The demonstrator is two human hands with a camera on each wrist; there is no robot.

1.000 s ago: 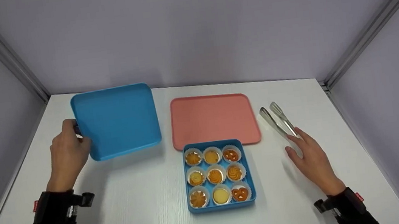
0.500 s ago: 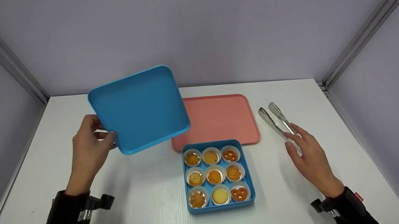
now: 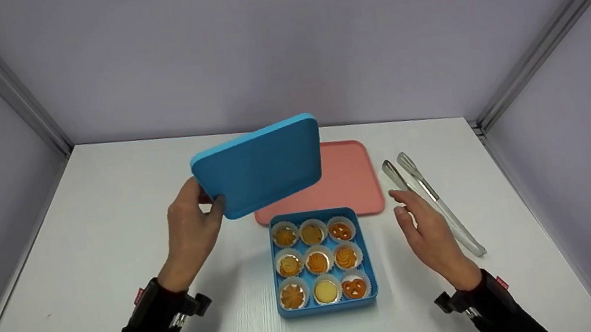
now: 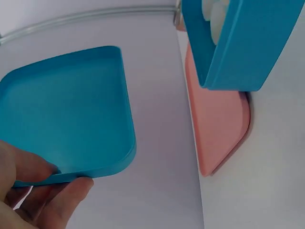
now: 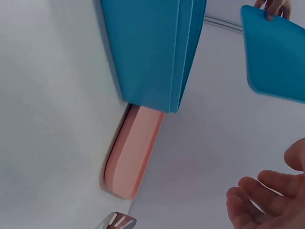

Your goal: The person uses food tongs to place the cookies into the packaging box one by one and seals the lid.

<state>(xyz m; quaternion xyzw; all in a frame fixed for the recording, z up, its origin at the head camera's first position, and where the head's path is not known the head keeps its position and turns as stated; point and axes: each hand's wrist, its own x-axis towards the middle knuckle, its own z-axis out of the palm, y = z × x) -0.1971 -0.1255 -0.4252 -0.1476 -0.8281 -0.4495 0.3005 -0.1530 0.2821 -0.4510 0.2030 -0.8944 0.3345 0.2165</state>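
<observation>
My left hand [image 3: 190,229] pinches the left edge of a blue box lid [image 3: 264,167], thumb on its inner face. The lid hangs tilted in the air, over part of a pink tray [image 3: 350,176]. Below it on the table stands an open blue box [image 3: 328,307] with rows of small cookies [image 3: 317,262] in white paper cups. My right hand [image 3: 428,234] hovers to the right of the box, holding nothing, its fingers loosely bent in the right wrist view. Metal tongs [image 3: 441,204] with pale handles lie beside that hand, partly behind it.
The pink tray lies directly behind the box, its front edge against or very near it. A white table [image 3: 99,224] carries everything. Grey-lilac panels [image 3: 281,49] rise behind it and along both sides.
My left hand has carried the lid rightward from the table's left side and tipped it over. My right hand has come away from the tongs, moving left toward the box.
</observation>
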